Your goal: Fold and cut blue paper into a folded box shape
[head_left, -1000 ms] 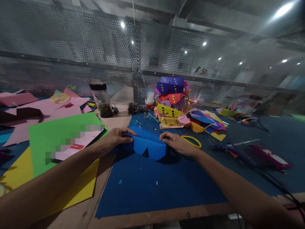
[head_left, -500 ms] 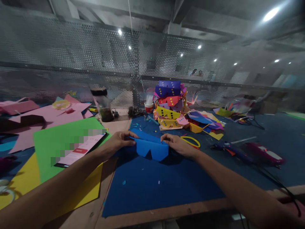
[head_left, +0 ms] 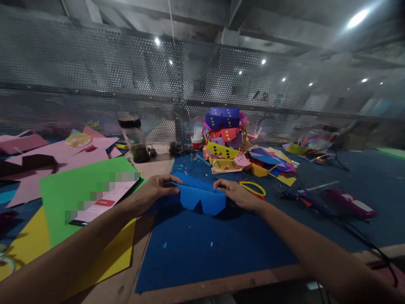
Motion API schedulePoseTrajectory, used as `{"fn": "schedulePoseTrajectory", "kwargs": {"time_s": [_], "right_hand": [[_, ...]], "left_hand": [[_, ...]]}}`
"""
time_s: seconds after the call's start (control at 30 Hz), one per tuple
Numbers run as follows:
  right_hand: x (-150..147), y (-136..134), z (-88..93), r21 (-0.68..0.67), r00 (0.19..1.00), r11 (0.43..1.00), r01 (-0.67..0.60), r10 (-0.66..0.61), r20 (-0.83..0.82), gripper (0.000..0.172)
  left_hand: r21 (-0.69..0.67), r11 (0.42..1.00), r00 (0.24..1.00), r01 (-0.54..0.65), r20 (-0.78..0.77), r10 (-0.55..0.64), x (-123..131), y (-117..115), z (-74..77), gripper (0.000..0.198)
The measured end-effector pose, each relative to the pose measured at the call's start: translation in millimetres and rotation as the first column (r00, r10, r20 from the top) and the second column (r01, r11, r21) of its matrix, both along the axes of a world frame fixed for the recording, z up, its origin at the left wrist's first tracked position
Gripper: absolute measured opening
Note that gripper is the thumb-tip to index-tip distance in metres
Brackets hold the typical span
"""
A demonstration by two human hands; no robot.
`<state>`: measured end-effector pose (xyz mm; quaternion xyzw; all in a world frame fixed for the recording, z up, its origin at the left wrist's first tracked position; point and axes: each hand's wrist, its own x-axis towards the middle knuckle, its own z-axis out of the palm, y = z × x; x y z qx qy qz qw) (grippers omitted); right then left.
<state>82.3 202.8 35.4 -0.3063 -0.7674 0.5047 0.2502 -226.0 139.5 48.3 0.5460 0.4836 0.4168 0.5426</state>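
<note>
Between my two hands is a pair of blue paper glasses (head_left: 202, 201), its notched front facing me and a second blue layer behind it. My left hand (head_left: 157, 190) is closed on its left end, thumb below and fingers above. At the right end, my right hand (head_left: 233, 192) pinches the upper edge. The glasses sit just above or on the dark blue mat (head_left: 202, 257); I cannot tell if they touch it. Close to my right hand lie yellow-handled scissors (head_left: 257, 189). A phone (head_left: 107, 202) on green paper (head_left: 60, 190) is beside my left forearm.
Behind stands a stack of colourful paper glasses (head_left: 223, 139), with loose paper pieces (head_left: 275, 162) to its right. A lidded jar (head_left: 137, 141) and a paper cup (head_left: 196, 141) stand at the back. On the right lie glue guns (head_left: 351, 202) with a cord. Pink paper (head_left: 76, 158) covers the left.
The view shifts very slightly. Both hands keep their hold on the blue paper glasses, whose right end shows a little wider now.
</note>
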Motion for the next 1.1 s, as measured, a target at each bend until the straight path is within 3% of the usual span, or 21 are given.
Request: {"fn": "schedulePoseTrajectory", "kwargs": {"time_s": [0.37,0.53,0.7,0.9,1.1], "right_hand": [[1,-2,3.1,-0.136,0.994,0.988,-0.078,0.066,-0.089,0.043],[-2,1,0.2,-0.218,0.992,0.975,-0.036,0.009,-0.123,0.046],[-9,-1,3.2,-0.268,0.992,0.962,0.043,-0.074,-0.105,0.039],[-14,-6,16.3,-0.266,0.993,0.959,0.093,-0.109,-0.048,0.019],[-16,-2,24.6,-0.317,0.996,0.945,0.083,-0.069,0.054,0.02]], "left_hand": [[0.01,1.0,1.0,-0.015,0.017,0.015,1,0,1.0,0.04],[0.009,1.0,1.0,-0.02,-0.01,0.02,0,2,-5.8,0.037],[0.026,0.999,0.999,-0.029,-0.032,0.029,-2,5,-11.2,0.038],[0.069,0.998,0.996,-0.015,-0.085,0.021,-2,6,-11.0,0.037],[0.159,0.987,0.989,-0.004,-0.145,0.028,0,4,-8.5,0.036]]}}
